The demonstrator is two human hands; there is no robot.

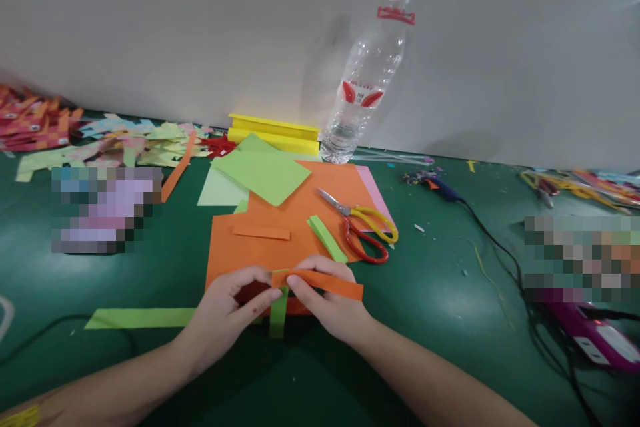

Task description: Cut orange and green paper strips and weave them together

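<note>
My left hand [231,310] and my right hand [330,300] meet at the near edge of an orange paper sheet [280,220]. Both pinch where an orange paper strip [330,282] crosses a green paper strip [279,312]. The orange strip runs rightward over my right fingers. The green strip hangs down toward me between the two hands. Fingers of both hands are closed on the crossing.
Red-and-yellow scissors [363,227] lie on the sheet's right side. Loose strips: orange [261,232], green [326,237], long green [143,317]. A green sheet [260,173], yellow folded paper [274,132], a plastic bottle [367,77], a scrap pile [110,143], a glue gun [593,337] with cable.
</note>
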